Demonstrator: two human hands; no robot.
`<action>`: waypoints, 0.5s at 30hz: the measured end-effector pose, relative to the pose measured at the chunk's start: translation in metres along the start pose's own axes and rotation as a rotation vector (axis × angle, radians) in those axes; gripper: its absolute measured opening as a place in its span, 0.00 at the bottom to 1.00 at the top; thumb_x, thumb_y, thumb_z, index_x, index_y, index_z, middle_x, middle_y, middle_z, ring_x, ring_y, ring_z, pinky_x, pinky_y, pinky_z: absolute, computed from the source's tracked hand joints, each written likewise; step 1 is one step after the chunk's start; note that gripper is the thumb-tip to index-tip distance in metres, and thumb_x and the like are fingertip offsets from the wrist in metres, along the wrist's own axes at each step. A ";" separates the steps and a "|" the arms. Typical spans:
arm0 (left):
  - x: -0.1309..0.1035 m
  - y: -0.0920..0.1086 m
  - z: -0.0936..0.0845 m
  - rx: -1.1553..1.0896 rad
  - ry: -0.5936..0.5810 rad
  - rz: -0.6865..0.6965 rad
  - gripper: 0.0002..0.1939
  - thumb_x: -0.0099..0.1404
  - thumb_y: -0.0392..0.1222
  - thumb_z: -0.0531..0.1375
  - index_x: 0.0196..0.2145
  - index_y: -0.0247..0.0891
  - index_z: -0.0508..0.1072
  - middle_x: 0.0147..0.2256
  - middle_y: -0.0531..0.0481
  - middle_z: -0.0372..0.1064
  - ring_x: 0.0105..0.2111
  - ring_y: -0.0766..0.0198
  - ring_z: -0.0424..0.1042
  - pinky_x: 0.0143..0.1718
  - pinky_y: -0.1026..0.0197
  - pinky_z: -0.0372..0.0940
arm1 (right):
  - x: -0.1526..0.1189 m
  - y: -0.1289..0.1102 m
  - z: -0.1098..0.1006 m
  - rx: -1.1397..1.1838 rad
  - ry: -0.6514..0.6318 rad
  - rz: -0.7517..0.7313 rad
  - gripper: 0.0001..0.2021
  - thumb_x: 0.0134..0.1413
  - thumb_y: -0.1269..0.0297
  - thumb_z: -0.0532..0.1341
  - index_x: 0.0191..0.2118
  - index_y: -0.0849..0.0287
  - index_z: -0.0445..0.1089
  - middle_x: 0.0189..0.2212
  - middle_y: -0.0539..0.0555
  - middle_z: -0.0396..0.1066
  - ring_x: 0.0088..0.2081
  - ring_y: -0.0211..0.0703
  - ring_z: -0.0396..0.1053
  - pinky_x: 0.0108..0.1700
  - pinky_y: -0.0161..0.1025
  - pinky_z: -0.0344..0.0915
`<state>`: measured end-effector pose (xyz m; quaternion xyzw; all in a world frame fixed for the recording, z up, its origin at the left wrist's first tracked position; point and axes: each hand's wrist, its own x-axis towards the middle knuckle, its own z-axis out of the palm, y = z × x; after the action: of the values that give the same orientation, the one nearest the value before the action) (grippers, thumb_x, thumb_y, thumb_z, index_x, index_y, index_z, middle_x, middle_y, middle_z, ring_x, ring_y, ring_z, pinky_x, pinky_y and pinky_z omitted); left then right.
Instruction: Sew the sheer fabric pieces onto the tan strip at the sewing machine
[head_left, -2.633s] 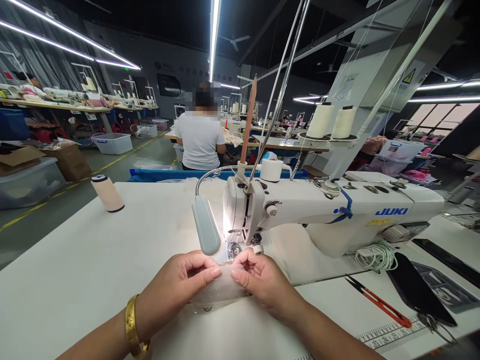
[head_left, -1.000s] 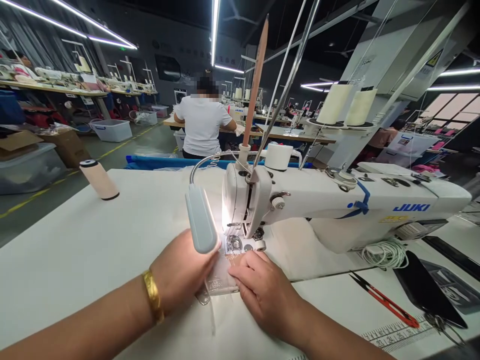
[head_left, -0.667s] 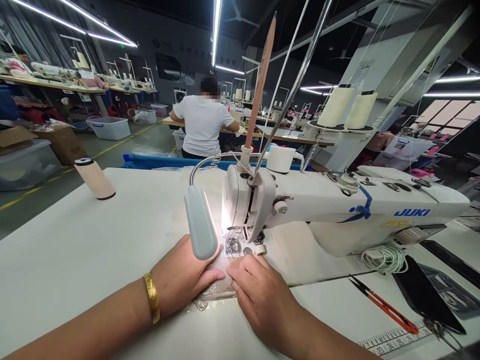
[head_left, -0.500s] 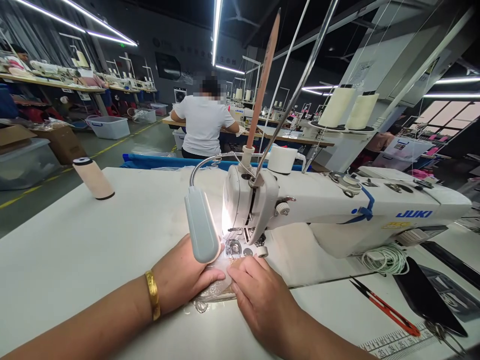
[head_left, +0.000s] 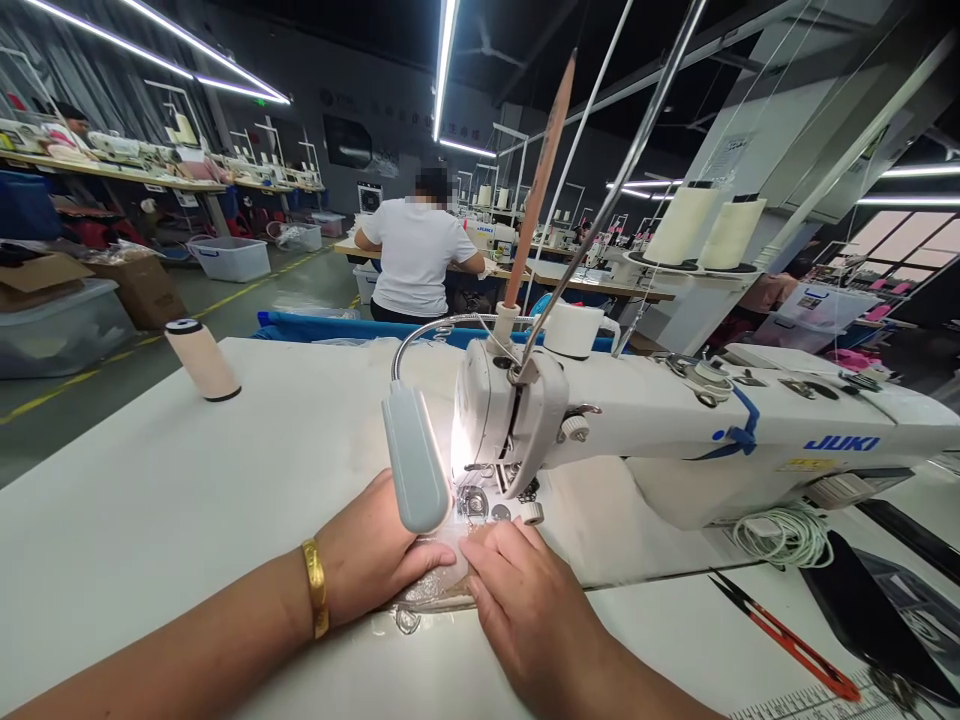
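Note:
My left hand (head_left: 367, 550), a gold bracelet at its wrist, lies flat beside the needle area with its thumb stretched out. The grey lamp head (head_left: 417, 460) hides most of its fingers. Between my hands is a piece of sheer, pale beige fabric (head_left: 444, 578), its edge towards me. My right hand (head_left: 525, 600) has its fingers curled, thumb and forefinger pinching the fabric in front of the presser foot. The white sewing machine (head_left: 645, 420) stands over the work, its lamp lighting the needle plate (head_left: 474, 502).
A peach thread cone (head_left: 204, 362) stands at the table's far left. To the right lie red-handled thread snips (head_left: 787, 635), a coil of pale green cord (head_left: 784, 535), a black phone-like slab (head_left: 862, 610) and a ruler (head_left: 810, 705). Ahead, a co-worker in white (head_left: 416, 255) sits.
The whole view has shifted slightly right and down as the head moved. My hands and the fabric keep nearly the same places by the machine.

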<state>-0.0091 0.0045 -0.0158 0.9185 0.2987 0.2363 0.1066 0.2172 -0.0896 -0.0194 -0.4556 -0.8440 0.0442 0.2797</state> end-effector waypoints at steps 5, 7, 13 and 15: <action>-0.001 -0.004 0.004 0.046 0.025 0.029 0.17 0.73 0.58 0.58 0.46 0.43 0.77 0.51 0.42 0.79 0.55 0.41 0.74 0.58 0.41 0.66 | 0.000 0.001 0.001 -0.006 0.002 -0.009 0.11 0.65 0.77 0.53 0.44 0.58 0.70 0.35 0.56 0.69 0.36 0.51 0.63 0.36 0.44 0.62; 0.000 -0.004 0.003 0.053 0.023 0.039 0.17 0.74 0.57 0.58 0.47 0.43 0.78 0.52 0.42 0.79 0.55 0.42 0.74 0.58 0.42 0.66 | 0.000 0.001 0.001 -0.008 0.005 -0.014 0.11 0.65 0.76 0.53 0.45 0.59 0.70 0.35 0.57 0.69 0.36 0.51 0.63 0.36 0.45 0.62; 0.005 0.002 -0.004 0.093 0.018 0.066 0.14 0.73 0.53 0.61 0.48 0.43 0.77 0.53 0.43 0.79 0.53 0.43 0.75 0.58 0.41 0.64 | 0.000 0.001 0.001 -0.017 0.000 -0.006 0.12 0.67 0.76 0.52 0.47 0.59 0.71 0.36 0.57 0.70 0.36 0.52 0.64 0.38 0.46 0.64; 0.004 0.007 -0.008 0.130 0.033 0.094 0.10 0.73 0.48 0.61 0.46 0.42 0.76 0.51 0.43 0.79 0.51 0.45 0.76 0.57 0.42 0.64 | 0.000 0.000 0.001 -0.021 0.004 -0.004 0.13 0.67 0.76 0.53 0.49 0.59 0.72 0.36 0.57 0.70 0.36 0.52 0.64 0.38 0.46 0.64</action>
<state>-0.0062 0.0016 -0.0051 0.9324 0.2716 0.2365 0.0307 0.2169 -0.0892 -0.0199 -0.4568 -0.8448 0.0338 0.2767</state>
